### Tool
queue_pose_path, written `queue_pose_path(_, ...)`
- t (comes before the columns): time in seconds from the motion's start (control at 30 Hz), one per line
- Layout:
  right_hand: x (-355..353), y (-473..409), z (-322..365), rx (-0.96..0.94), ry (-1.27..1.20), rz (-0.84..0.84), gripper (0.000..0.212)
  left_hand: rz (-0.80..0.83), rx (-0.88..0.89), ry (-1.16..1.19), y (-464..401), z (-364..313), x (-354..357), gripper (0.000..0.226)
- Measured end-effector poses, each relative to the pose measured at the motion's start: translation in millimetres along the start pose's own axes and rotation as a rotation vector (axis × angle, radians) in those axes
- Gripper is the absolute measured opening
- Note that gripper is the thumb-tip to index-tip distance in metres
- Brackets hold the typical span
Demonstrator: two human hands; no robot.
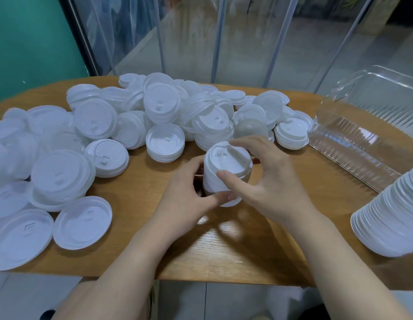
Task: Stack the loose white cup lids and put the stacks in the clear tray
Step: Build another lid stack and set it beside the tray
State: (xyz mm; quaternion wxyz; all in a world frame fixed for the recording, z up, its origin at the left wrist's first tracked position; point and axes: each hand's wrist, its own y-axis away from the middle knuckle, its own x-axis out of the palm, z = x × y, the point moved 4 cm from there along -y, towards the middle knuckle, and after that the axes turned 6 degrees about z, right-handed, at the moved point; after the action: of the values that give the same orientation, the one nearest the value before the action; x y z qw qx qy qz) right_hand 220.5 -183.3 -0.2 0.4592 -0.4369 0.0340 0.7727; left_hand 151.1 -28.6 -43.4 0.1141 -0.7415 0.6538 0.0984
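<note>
You hold a short stack of white lids [226, 172] upright between both hands, near the middle of the wooden table [168, 255]. Your left hand [187, 192] curls round its near-left side, thumb pinching the bottom rim; your right hand [263, 179] cups the far-right side, thumb pressed against the upper edge. These lids look thin, light and springy, probably slick against each other, so a stack likely shears sideways if squeezed unevenly. Grip it by the rims from opposite sides, not by the flat tops.

Left of the stack and beyond it lies the loose pile of lids [90, 139], many already nested in small clumps. Right of the stack stands the clear tray [353, 148], and nearer you on that side a tall finished stack [390, 215] leans over. No writing or brand is readable on anything; only moulded sip tabs show.
</note>
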Motion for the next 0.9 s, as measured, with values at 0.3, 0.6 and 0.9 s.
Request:
queue_pose_path(0.3,-23.8,-11.1,-32.7,0.149,-0.188,-0.206,0.047,-0.013,0.003,-0.054,-0.1,2.3,-1.7,0.072)
queue_pose_path(0.6,-5.8,-39.1,-94.4,0.516,-0.153,-0.260,0.031,-0.014,-0.004,-0.083,-0.8,3.2,-2.4,0.072)
queue_pose_path(0.9,5.6,-45.1,-96.1,0.516,-0.153,-0.282,0.015,-0.002,0.027,-0.101,-1.1,4.1,-3.2,0.072)
